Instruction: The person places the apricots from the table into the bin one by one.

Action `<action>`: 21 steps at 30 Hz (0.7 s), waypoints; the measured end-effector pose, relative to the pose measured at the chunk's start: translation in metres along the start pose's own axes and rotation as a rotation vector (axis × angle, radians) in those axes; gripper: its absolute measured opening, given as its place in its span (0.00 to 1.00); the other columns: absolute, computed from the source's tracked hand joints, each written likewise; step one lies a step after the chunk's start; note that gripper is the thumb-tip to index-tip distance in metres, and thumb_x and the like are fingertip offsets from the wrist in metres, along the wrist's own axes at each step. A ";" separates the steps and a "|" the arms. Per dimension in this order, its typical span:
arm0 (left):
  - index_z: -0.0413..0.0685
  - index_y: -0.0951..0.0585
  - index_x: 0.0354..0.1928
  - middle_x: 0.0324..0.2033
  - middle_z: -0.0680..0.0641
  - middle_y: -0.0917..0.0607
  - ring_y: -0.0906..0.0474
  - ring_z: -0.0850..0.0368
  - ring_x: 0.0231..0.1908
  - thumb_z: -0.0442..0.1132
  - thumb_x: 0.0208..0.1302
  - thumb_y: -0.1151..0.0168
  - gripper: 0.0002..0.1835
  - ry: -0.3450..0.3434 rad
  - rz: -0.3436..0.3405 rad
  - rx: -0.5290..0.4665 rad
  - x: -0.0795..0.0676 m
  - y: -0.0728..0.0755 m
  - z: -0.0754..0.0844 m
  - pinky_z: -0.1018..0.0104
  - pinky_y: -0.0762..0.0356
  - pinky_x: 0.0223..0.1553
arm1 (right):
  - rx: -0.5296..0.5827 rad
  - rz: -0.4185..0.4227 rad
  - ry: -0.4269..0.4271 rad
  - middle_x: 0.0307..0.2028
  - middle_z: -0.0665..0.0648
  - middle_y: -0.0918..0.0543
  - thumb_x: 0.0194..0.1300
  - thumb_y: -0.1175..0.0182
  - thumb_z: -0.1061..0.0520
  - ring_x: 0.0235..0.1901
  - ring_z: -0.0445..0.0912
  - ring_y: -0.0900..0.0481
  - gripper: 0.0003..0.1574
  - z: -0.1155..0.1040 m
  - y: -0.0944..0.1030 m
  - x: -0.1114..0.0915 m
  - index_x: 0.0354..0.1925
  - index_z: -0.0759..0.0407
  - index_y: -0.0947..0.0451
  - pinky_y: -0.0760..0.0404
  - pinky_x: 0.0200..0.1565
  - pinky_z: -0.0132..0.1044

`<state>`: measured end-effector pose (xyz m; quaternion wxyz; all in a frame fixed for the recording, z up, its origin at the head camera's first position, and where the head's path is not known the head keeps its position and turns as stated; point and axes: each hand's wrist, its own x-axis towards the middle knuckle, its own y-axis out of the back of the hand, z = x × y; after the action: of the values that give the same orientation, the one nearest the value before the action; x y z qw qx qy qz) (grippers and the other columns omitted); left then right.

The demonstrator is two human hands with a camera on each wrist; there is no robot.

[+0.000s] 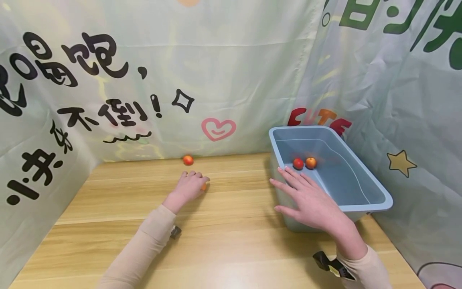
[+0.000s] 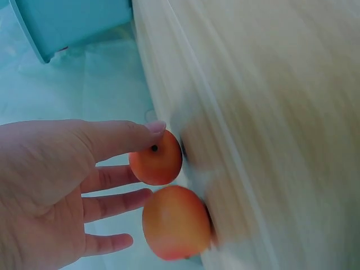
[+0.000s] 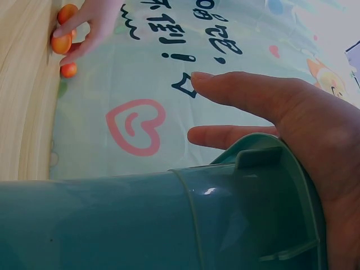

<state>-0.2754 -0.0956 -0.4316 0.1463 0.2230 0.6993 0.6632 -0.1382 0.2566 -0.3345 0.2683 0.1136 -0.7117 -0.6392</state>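
Note:
My left hand (image 1: 189, 188) is low over the table, thumb and index finger around a small orange-red fruit (image 2: 156, 169) with a dark stem spot. Its other fingers spread toward a larger orange fruit (image 2: 176, 222) alongside. Another red-orange fruit (image 1: 187, 160) lies beyond the hand, near the back wall. My right hand (image 1: 304, 196), fingers straight and spread, is at the near left side of a blue-grey plastic basin (image 1: 375, 200). In the basin are a red fruit (image 1: 298, 163) and an orange fruit (image 1: 311, 163).
The wooden table (image 1: 231, 241) meets a printed cloth wall (image 1: 245, 72) at the back. More cloth stands close along the basin's right side. Dark wrist straps sit on both sleeves, the right strap (image 1: 330, 264) showing most.

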 end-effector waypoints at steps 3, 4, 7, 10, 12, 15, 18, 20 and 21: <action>0.57 0.21 0.57 0.48 0.46 0.17 0.24 0.43 0.53 0.44 0.58 0.30 0.23 -0.003 0.000 -0.013 0.003 0.000 0.005 0.36 0.34 0.59 | 0.005 0.003 -0.001 0.74 0.59 0.40 0.60 0.36 0.36 0.74 0.58 0.45 0.43 0.000 0.000 0.000 0.70 0.46 0.34 0.44 0.70 0.57; 0.57 0.21 0.57 0.48 0.46 0.17 0.24 0.43 0.53 0.44 0.59 0.30 0.23 -0.004 0.001 -0.015 0.003 0.000 0.006 0.37 0.34 0.59 | 0.005 0.004 0.000 0.74 0.59 0.40 0.60 0.36 0.36 0.74 0.58 0.45 0.43 0.000 0.000 0.000 0.70 0.46 0.34 0.44 0.70 0.57; 0.58 0.21 0.57 0.48 0.47 0.16 0.24 0.44 0.53 0.44 0.59 0.30 0.23 -0.011 0.017 -0.022 0.006 0.002 0.012 0.38 0.33 0.58 | 0.006 0.002 -0.001 0.74 0.58 0.40 0.60 0.36 0.36 0.74 0.57 0.45 0.44 0.000 0.000 0.000 0.70 0.47 0.34 0.44 0.70 0.57; 0.57 0.20 0.56 0.47 0.47 0.16 0.23 0.44 0.52 0.44 0.58 0.30 0.22 -0.026 0.045 -0.030 0.008 0.005 0.018 0.39 0.31 0.55 | 0.007 -0.002 -0.003 0.74 0.58 0.41 0.61 0.37 0.36 0.75 0.57 0.46 0.44 0.000 0.000 0.000 0.70 0.46 0.34 0.44 0.70 0.57; 0.57 0.20 0.55 0.47 0.47 0.16 0.23 0.44 0.52 0.44 0.58 0.30 0.22 -0.035 0.061 -0.035 0.009 0.007 0.022 0.40 0.30 0.54 | 0.009 -0.003 -0.004 0.74 0.58 0.41 0.61 0.37 0.35 0.75 0.57 0.46 0.43 0.000 0.000 0.000 0.70 0.46 0.34 0.44 0.70 0.57; 0.57 0.19 0.55 0.47 0.47 0.16 0.23 0.44 0.51 0.44 0.58 0.30 0.21 -0.048 0.080 -0.041 0.011 0.010 0.028 0.42 0.29 0.52 | 0.008 0.002 -0.001 0.74 0.58 0.40 0.61 0.37 0.35 0.74 0.57 0.45 0.43 0.000 0.000 0.000 0.70 0.46 0.34 0.44 0.70 0.57; 0.57 0.19 0.55 0.47 0.48 0.16 0.22 0.45 0.50 0.43 0.59 0.31 0.20 -0.058 0.101 -0.050 0.014 0.012 0.033 0.43 0.29 0.51 | 0.004 0.015 0.006 0.74 0.58 0.39 0.60 0.37 0.35 0.74 0.57 0.44 0.44 0.000 -0.001 -0.001 0.70 0.46 0.34 0.43 0.69 0.57; 0.57 0.19 0.55 0.46 0.48 0.16 0.22 0.45 0.50 0.44 0.60 0.32 0.20 -0.067 0.116 -0.056 0.016 0.013 0.037 0.43 0.29 0.51 | 0.003 0.023 0.009 0.74 0.58 0.39 0.60 0.37 0.35 0.74 0.58 0.44 0.44 0.000 -0.002 -0.001 0.69 0.47 0.33 0.42 0.69 0.57; 0.57 0.19 0.55 0.46 0.48 0.16 0.22 0.45 0.50 0.44 0.60 0.32 0.20 -0.073 0.125 -0.062 0.018 0.014 0.039 0.44 0.29 0.51 | 0.003 0.027 0.009 0.73 0.58 0.39 0.59 0.36 0.34 0.74 0.57 0.44 0.44 0.000 -0.002 -0.001 0.69 0.47 0.33 0.42 0.69 0.57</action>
<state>-0.2696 -0.0528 -0.4193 0.1370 0.2855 0.6575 0.6837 -0.1380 0.2571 -0.3364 0.2799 0.1070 -0.7130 -0.6339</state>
